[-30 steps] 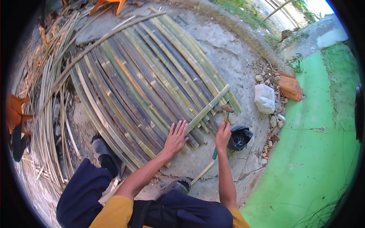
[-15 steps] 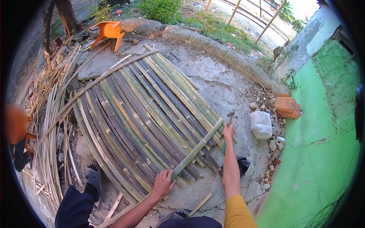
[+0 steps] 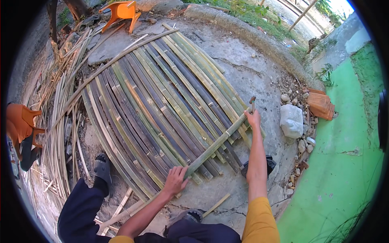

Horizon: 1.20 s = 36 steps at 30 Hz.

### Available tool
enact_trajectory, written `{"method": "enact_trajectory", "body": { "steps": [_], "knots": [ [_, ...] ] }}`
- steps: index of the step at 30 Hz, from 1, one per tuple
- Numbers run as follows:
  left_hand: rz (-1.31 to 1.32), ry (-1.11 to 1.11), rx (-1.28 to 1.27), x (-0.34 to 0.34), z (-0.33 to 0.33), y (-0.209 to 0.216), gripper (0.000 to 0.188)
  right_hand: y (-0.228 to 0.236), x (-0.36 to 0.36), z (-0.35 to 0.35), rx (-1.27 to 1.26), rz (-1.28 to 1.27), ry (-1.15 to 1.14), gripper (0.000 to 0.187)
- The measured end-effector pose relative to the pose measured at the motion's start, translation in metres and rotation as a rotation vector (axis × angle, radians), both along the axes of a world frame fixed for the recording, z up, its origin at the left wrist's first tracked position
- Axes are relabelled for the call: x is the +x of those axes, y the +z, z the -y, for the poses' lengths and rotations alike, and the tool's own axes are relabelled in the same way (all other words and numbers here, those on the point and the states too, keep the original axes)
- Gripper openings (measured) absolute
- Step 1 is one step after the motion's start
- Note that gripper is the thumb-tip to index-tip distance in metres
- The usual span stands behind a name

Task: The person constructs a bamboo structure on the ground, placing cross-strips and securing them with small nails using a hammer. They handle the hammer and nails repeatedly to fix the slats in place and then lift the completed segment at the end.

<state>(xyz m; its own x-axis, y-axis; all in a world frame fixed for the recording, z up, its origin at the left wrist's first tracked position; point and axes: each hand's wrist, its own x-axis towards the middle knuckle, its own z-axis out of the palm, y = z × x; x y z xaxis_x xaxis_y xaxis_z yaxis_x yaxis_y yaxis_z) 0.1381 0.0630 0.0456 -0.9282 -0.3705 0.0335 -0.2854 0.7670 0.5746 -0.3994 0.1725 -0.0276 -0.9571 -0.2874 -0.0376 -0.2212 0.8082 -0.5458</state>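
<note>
Bamboo slats (image 3: 162, 109), green, tan and dark brown, lie side by side as a panel on the ground. A long green bamboo strip (image 3: 214, 146) crosses their near ends. My left hand (image 3: 176, 181) is closed over this strip near the panel's near corner. At the strip's far right end, my right hand (image 3: 253, 118) grips a hammer (image 3: 253, 99), its brownish head sticking up above the fist. Most of the hammer's handle is hidden by the hand and forearm. Another bamboo strip (image 3: 117, 65) crosses the slats' far ends.
Thin split bamboo strips (image 3: 60, 101) pile up on the left. An orange plastic chair (image 3: 121, 14) stands behind, another orange chair (image 3: 24, 121) at far left. On the right are a white sack (image 3: 291, 121), terracotta-coloured pots (image 3: 320, 104), stones and a green wall (image 3: 336, 174). A black bag (image 3: 270, 165) lies beside my right forearm.
The view has shifted, so the panel sits higher and farther right in the picture. My right hand stays by the strip's end with the hammer; my left hand keeps its place on the strip.
</note>
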Motion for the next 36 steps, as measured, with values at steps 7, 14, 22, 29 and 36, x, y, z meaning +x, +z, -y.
{"method": "enact_trajectory", "body": {
  "steps": [7,14,22,29,36],
  "knots": [
    [0.02,0.054,0.008,0.008,0.001,0.002,0.066,-0.011,-0.006,-0.011,0.059,-0.078,0.117,0.046],
    [0.114,0.804,-0.081,0.08,0.038,0.025,0.087,0.005,0.0,-0.021,-0.022,-0.02,0.162,0.049],
    [0.033,1.418,0.086,0.144,0.093,-0.037,0.093,0.03,-0.001,-0.029,-0.015,-0.067,0.205,0.041],
    [0.243,1.301,-0.02,0.176,0.103,-0.032,0.088,0.023,0.019,-0.055,-0.017,-0.082,0.212,0.041],
    [0.075,1.434,0.077,0.215,0.123,-0.046,0.083,0.023,0.082,-0.101,-0.063,-0.012,0.199,0.047]
  ]
}}
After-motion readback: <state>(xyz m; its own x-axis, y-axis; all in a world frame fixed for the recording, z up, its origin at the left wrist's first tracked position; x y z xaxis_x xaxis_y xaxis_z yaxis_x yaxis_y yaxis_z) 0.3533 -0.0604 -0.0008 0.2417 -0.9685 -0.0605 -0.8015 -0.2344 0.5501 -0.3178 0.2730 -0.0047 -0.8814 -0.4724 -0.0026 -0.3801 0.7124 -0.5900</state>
